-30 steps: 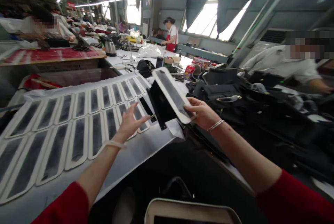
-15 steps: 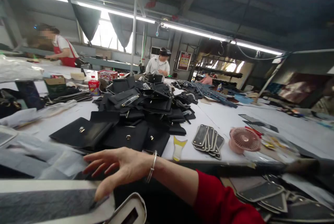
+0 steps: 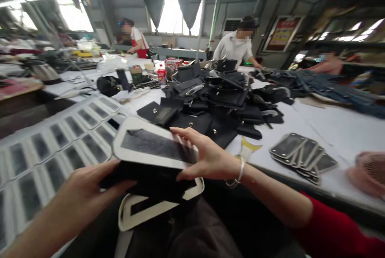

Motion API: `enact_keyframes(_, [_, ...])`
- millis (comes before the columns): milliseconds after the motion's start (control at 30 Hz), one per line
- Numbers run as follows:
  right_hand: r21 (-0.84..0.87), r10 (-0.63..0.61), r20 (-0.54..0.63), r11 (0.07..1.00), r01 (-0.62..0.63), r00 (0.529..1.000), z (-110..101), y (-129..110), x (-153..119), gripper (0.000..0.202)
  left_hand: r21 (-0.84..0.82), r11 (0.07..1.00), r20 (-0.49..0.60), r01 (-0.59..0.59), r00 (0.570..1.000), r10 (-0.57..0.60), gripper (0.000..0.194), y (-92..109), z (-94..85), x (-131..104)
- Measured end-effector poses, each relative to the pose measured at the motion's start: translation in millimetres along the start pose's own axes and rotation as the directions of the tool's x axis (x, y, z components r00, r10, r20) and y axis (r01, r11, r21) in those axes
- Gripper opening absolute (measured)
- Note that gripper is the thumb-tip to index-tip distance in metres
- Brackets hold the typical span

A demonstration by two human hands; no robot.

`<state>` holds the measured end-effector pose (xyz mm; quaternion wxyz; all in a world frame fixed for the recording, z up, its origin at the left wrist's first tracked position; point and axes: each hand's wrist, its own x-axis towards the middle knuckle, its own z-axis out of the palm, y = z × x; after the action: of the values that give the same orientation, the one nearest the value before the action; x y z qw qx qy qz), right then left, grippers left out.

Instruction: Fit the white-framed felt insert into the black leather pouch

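Observation:
A black panel with a wide white border (image 3: 153,144) is held low in front of me, between both hands. My left hand (image 3: 96,186) pinches its dark underside at the left end. At the right end, my right hand (image 3: 201,154) has the fingers on top and the thumb below. Beneath it, a second white-edged black piece (image 3: 150,214) lies over my lap. Rows of similar white-bordered black panels (image 3: 57,138) are spread out at the left.
Black bags (image 3: 210,101) are heaped on the white table (image 3: 327,125). A yellow piece (image 3: 248,148), stacked grey plates (image 3: 300,154) and a pink fan (image 3: 368,172) are near the right edge. Persons stand beyond, one in a white shirt (image 3: 233,47).
The view has turned left. My left hand has come into view, and both hands now hold the white-bordered panel, which my right hand was touching at the lower left before.

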<state>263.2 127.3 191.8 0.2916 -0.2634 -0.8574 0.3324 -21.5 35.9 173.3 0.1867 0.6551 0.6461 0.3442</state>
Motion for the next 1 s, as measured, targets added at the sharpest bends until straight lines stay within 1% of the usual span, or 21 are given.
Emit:
enact_keyframes(67, [0.004,0.011,0.016,1.000,-0.011,1.000,5.0,4.3,-0.8,0.093,0.094,0.995,0.051,-0.010,0.999,0.006,0.033,2.3,-0.1,-8.1])
enact_keyframes(100, [0.013,0.016,0.017,1.000,-0.016,1.000,8.3,5.6,-1.0,0.092,0.142,0.990,0.038,-0.017,0.999,0.012,0.033,2.4,1.6,-10.6])
enact_keyframes(167, [0.018,0.021,0.008,1.000,-0.021,1.000,16.2,8.0,-1.4,0.090,0.216,0.976,-0.026,-0.016,0.999,0.022,0.034,0.5,5.8,-14.0])
enact_keyframes(233, [0.004,0.032,-0.003,0.999,-0.032,0.999,24.8,11.6,-2.3,0.089,0.261,0.965,-0.045,-0.017,0.999,0.029,0.033,-2.7,8.8,-16.7])
enact_keyframes(333, [-0.007,0.062,0.006,0.998,-0.062,0.998,37.0,20.3,-5.6,0.090,0.292,0.956,-0.005,-0.013,1.000,0.015,0.028,-6.0,11.7,-20.3])
enact_keyframes(400, [-0.010,0.081,0.023,0.997,-0.080,0.996,44.0,27.3,-8.5,0.090,0.294,0.956,0.032,-0.006,0.999,-0.004,0.021,-7.0,15.3,-22.6])
enact_keyframes(500, [-0.057,0.104,0.054,0.993,-0.101,0.993,52.6,36.6,-12.6,0.089,0.271,0.962,0.082,0.013,0.996,-0.037,0.010,-11.1,27.9,-27.4])
enact_keyframes(567, [-0.111,0.120,0.090,0.988,-0.110,0.989,56.5,41.0,-15.3,0.089,0.231,0.972,0.114,0.037,0.991,-0.065,0.007,-18.0,41.8,-31.9])
enact_keyframes(633, [-0.190,0.133,0.136,0.976,-0.105,0.982,58.9,44.7,-19.1,0.089,0.177,0.983,0.126,0.048,0.989,-0.071,0.009,-27.4,58.3,-37.0])
enact_keyframes(733, [-0.377,0.112,0.184,0.926,-0.036,0.977,60.6,51.2,-27.1,0.091,0.120,0.992,0.103,0.043,0.993,-0.056,0.013,-41.5,79.7,-45.0])
enact_keyframes(800, [-0.497,0.078,0.198,0.867,0.032,0.977,61.7,56.3,-32.3,0.092,0.093,0.994,0.066,0.058,0.996,-0.064,0.015,-49.5,86.9,-51.4])
enact_keyframes(867, [-0.576,0.032,0.194,0.813,0.087,0.980,64.1,60.3,-35.4,0.094,0.059,0.995,0.016,0.086,0.996,-0.087,0.018,-57.8,88.8,-59.9])
enact_keyframes(900, [-0.602,0.002,0.192,0.790,0.116,0.981,66.1,61.5,-35.7,0.096,0.010,0.993,-0.017,0.119,0.993,-0.119,0.022,-62.6,88.9,-65.1])
enact_keyframes(933, [-0.623,-0.030,0.194,0.768,0.147,0.980,69.0,61.9,-35.1,0.098,-0.074,0.983,-0.058,0.169,0.983,-0.173,0.025,-68.0,89.1,-71.0])
enact_keyframes(967, [-0.640,-0.066,0.204,0.746,0.184,0.977,72.6,61.8,-33.9,0.100,-0.181,0.957,-0.097,0.226,0.964,-0.246,0.029,-73.8,90.0,-77.4])
enact_keyframes(1000, [-0.654,-0.099,0.220,0.724,0.222,0.971,77.0,61.3,-32.1,0.102,-0.299,0.912,-0.129,0.279,0.936,-0.329,0.032,-79.8,91.8,-84.0])
